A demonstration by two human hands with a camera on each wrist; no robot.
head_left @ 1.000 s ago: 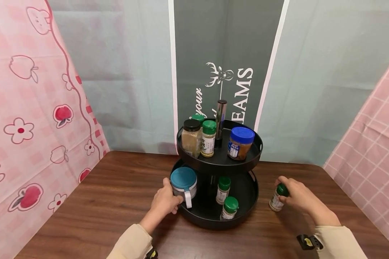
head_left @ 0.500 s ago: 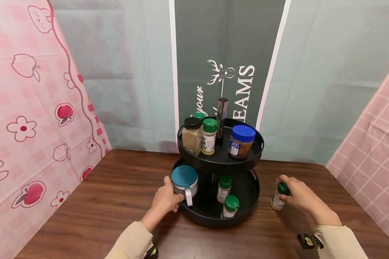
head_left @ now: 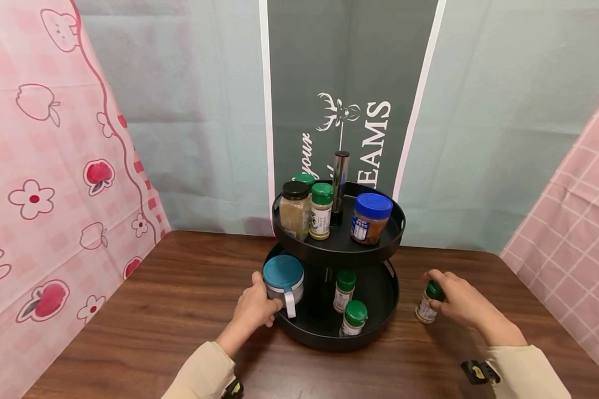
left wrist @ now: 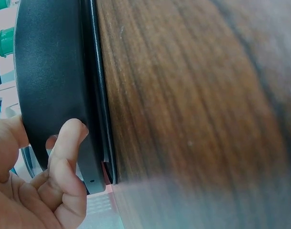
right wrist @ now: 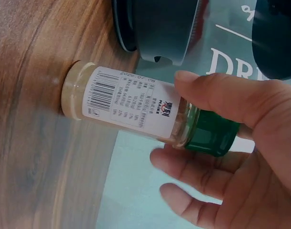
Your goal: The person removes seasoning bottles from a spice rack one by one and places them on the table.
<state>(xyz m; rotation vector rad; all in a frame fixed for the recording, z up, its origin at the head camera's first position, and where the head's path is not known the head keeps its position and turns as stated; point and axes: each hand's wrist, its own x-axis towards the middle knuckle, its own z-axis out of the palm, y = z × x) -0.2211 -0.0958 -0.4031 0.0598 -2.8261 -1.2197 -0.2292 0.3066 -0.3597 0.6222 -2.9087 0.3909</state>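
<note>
A two-tier black rotating rack (head_left: 339, 252) stands on the wooden table. My left hand (head_left: 255, 303) grips the wall of its lower tray (left wrist: 52, 71), thumb on the inner side and fingers outside by the cutout. Beside that thumb sits a canister with a blue lid (head_left: 283, 271) and white handle. To the right of the rack, my right hand (head_left: 456, 299) holds a green-capped spice jar (head_left: 426, 310) near its cap, thumb on one side and fingers on the other. The jar's base (right wrist: 71, 90) meets the table, and its printed label shows in the right wrist view.
On the lower tray are two green-capped spice jars (head_left: 344, 291). The upper tray bears a black-lidded jar (head_left: 295, 213), a green-capped jar (head_left: 321, 213) with another behind, and a blue-lidded jar (head_left: 371, 219). A chrome post (head_left: 340, 183) rises from the middle. Curtains (head_left: 204, 138) enclose the table (head_left: 189, 288).
Both hands keep their places on the tray and the spice jar. Only a slight shift of the head view shows.
</note>
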